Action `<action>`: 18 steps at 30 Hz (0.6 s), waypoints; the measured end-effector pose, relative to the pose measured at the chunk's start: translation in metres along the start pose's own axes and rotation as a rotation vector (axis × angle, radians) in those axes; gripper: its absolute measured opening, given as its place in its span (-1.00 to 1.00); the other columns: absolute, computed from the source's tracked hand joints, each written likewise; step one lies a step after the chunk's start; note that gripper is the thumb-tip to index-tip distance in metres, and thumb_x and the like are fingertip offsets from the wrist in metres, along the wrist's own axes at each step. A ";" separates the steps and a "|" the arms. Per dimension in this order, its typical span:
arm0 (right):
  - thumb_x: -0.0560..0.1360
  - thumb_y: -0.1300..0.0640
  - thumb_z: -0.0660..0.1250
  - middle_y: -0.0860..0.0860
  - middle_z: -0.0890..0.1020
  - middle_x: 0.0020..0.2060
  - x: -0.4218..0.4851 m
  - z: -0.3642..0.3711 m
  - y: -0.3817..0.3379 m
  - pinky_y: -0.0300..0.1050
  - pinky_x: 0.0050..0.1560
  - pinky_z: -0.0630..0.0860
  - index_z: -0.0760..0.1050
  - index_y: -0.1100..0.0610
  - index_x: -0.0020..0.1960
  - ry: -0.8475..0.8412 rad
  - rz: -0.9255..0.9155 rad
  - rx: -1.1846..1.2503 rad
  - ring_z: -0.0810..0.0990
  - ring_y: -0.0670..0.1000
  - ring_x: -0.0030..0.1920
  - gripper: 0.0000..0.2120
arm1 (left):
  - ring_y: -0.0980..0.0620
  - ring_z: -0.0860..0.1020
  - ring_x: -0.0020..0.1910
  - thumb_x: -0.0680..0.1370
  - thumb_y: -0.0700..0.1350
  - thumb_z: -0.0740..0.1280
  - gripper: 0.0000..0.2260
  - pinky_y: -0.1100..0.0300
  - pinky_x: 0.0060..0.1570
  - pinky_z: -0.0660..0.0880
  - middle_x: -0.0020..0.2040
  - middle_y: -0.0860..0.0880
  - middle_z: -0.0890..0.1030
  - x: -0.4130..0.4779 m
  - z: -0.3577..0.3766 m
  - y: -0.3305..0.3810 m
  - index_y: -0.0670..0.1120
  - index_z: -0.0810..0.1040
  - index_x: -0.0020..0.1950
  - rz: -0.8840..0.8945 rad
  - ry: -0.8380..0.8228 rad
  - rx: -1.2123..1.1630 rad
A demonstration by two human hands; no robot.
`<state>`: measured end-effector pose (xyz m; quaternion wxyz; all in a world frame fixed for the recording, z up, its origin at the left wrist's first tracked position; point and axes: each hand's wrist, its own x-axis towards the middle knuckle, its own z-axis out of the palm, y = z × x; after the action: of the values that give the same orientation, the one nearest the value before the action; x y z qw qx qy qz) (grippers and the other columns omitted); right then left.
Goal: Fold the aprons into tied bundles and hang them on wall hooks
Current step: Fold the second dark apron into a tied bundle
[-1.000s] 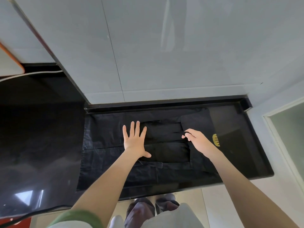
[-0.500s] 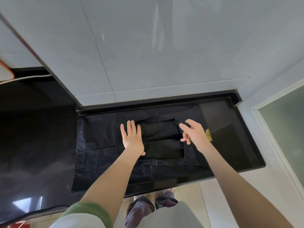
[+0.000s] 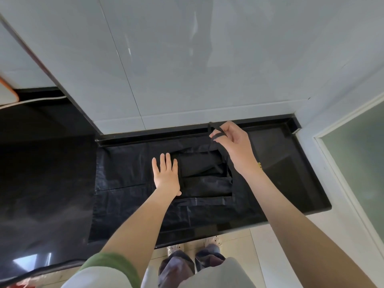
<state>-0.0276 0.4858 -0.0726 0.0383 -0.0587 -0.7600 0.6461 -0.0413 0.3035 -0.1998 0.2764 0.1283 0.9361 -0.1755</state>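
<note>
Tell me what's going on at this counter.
A person is folding a black apron spread on the black countertop. The left hand presses flat on the cloth beside the folded middle part. The right hand pinches a black apron strap, held up above the fabric. Nothing is tied yet.

The apron (image 3: 128, 169) under the left hand (image 3: 166, 177) is plain black, as is the apron strap (image 3: 213, 141) pinched in the right hand (image 3: 234, 146). The countertop (image 3: 291, 173) right of that hand is glossy black (no pattern). A small yellow mark (image 3: 259, 165) shows just beside the right wrist. The wall tiles (image 3: 187, 69) beyond both hands are pale grey, and the sleeve cuff (image 3: 112, 265) behind the left hand is green.
</note>
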 end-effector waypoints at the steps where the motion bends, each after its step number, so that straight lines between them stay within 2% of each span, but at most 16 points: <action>1: 0.43 0.10 0.36 0.21 0.59 -0.19 -0.001 0.001 -0.003 -0.11 0.01 0.44 0.52 0.13 -0.20 -0.014 -0.018 -0.001 0.53 0.03 -0.12 -0.89 | -0.28 -0.30 0.50 0.44 0.28 0.36 0.03 -0.28 0.40 -0.29 0.54 -0.24 -0.29 0.000 0.000 0.000 -0.10 -0.27 0.56 0.006 0.003 -0.001; 2: 0.43 0.08 0.36 0.22 0.58 -0.20 -0.002 0.002 -0.005 -0.09 0.02 0.47 0.51 0.15 -0.19 -0.037 -0.027 0.018 0.53 0.03 -0.13 -0.87 | -0.27 -0.29 0.51 0.45 0.27 0.36 0.02 -0.28 0.40 -0.28 0.54 -0.24 -0.28 -0.001 0.001 0.000 -0.09 -0.27 0.56 0.014 0.004 -0.004; 4: 0.48 0.19 0.34 0.10 0.59 -0.30 -0.005 0.001 -0.006 -0.16 0.04 0.51 0.49 0.20 -0.17 -0.113 -0.023 0.067 0.56 -0.02 -0.18 -0.90 | -0.26 -0.27 0.52 0.45 0.25 0.37 0.01 -0.27 0.41 -0.27 0.55 -0.23 -0.25 -0.001 0.001 0.000 -0.09 -0.27 0.56 0.037 0.009 -0.012; 6: 0.55 0.27 0.28 -0.02 0.58 -0.35 -0.011 -0.001 -0.003 -0.27 0.02 0.52 0.46 0.23 -0.18 -0.258 0.024 -0.003 0.55 -0.06 -0.23 -0.87 | -0.25 -0.25 0.52 0.45 0.24 0.37 0.01 -0.27 0.41 -0.24 0.56 -0.22 -0.22 0.000 0.001 -0.001 -0.08 -0.27 0.56 0.068 0.009 -0.035; 7: 0.56 0.26 0.27 -0.01 0.58 -0.35 -0.015 -0.002 0.003 -0.23 0.04 0.51 0.47 0.22 -0.18 -0.352 0.077 -0.058 0.55 -0.05 -0.23 -0.86 | -0.24 -0.25 0.53 0.45 0.23 0.38 0.01 -0.27 0.42 -0.22 0.56 -0.21 -0.21 0.001 0.002 -0.002 -0.08 -0.27 0.56 0.083 0.004 -0.055; 9: 0.55 0.26 0.28 0.04 0.60 -0.27 -0.024 0.000 0.021 -0.12 0.10 0.50 0.53 0.15 -0.16 -0.565 0.245 -0.200 0.57 -0.06 -0.17 -0.87 | -0.20 -0.27 0.53 0.45 0.22 0.39 0.01 -0.26 0.43 -0.18 0.57 -0.19 -0.21 0.003 0.004 -0.006 -0.07 -0.27 0.56 0.112 -0.005 -0.119; 12: 0.55 0.27 0.23 -0.07 0.62 -0.07 -0.039 0.002 0.051 -0.30 0.03 0.41 0.61 0.08 -0.06 -0.903 0.430 -0.512 0.56 -0.19 -0.03 -0.80 | -0.14 -0.31 0.52 0.46 0.22 0.38 -0.01 -0.21 0.46 -0.17 0.56 -0.16 -0.25 0.006 0.011 -0.016 -0.04 -0.27 0.56 0.176 -0.009 -0.219; 13: 0.57 0.25 0.22 -0.10 0.59 -0.02 -0.044 0.002 0.059 -0.30 0.05 0.39 0.62 0.07 -0.02 -0.993 0.470 -0.598 0.54 -0.17 0.02 -0.79 | -0.13 -0.31 0.52 0.46 0.23 0.38 -0.01 -0.19 0.46 -0.17 0.56 -0.15 -0.26 0.006 0.013 -0.019 -0.03 -0.27 0.57 0.196 0.002 -0.247; 15: 0.58 0.17 0.22 -0.11 0.54 0.04 -0.051 0.000 0.074 -0.19 0.15 0.41 0.61 0.04 0.00 -1.093 0.536 -0.721 0.51 -0.08 0.10 -0.81 | -0.11 -0.32 0.52 0.47 0.23 0.37 -0.04 -0.16 0.48 -0.17 0.57 -0.13 -0.26 0.005 0.019 -0.023 -0.01 -0.25 0.57 0.228 0.017 -0.299; 18: 0.54 0.03 0.28 -0.03 0.54 0.10 -0.054 -0.001 0.091 -0.09 0.24 0.44 0.57 0.03 0.00 -1.102 0.610 -0.806 0.50 0.01 0.14 -0.87 | -0.09 -0.28 0.54 0.51 0.19 0.33 -0.15 -0.14 0.48 -0.16 0.58 -0.09 -0.20 0.004 0.024 -0.027 0.00 -0.14 0.59 0.262 0.052 -0.394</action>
<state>0.0293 0.4939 -0.1617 -0.5535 0.0560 -0.7969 0.2353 -0.0420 0.2701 -0.2142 0.2924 0.1966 0.9345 0.0515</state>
